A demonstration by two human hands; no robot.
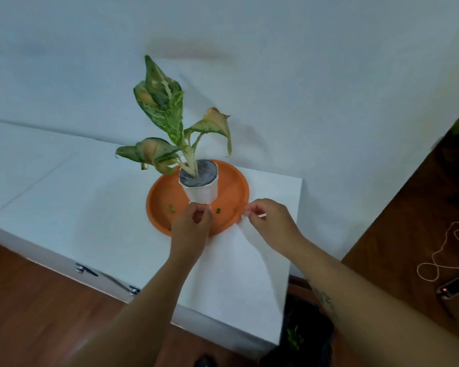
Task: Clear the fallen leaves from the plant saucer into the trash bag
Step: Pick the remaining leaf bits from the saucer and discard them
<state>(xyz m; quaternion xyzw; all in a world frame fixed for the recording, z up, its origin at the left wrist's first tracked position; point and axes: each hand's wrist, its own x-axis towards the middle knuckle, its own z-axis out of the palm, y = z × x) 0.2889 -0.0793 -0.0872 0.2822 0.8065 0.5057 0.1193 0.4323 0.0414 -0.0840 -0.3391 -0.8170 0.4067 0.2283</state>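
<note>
While the left hand hovers over the near rim of the orange saucer, fingertips pinched together, two green leaf scraps lie either side of it; the right hand, just right of the rim, pinches something white, unidentifiable.

The single head-worn camera looked forward and steeply down from close above the near right corner of the white rectangular cabinet top, facing the wall.

Pot stands in saucer (on table); leaves beside it.
</note>
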